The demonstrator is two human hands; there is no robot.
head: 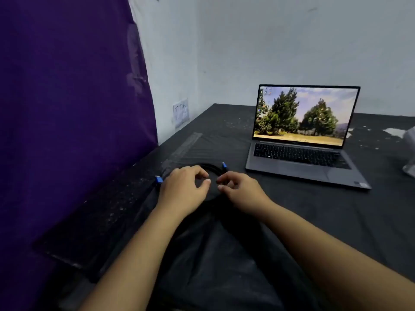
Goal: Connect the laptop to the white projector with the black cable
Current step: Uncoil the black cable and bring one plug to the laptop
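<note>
Grey walls meet in a corner behind a table (280,209) draped in black cloth, with a purple sheet hanging at the left. On the table the laptop (303,140) stands open, screen lit, well to the right of my hands. Between them lies the cable (212,168), coiled in a loose black loop, one blue plug (159,180) poking out by my left wrist and another (224,166) at the far side of the coil. My left hand (183,187) and right hand (241,189) sit on the coil, fingers curled and half closed; whether they actually pinch the cable I cannot tell. I see no white projector.

I judge the cable light, springy and prone to tangle, black on black cloth. The rigid plug housings look like the best holds, so I would grip a plug and let the coil unwind.
</note>
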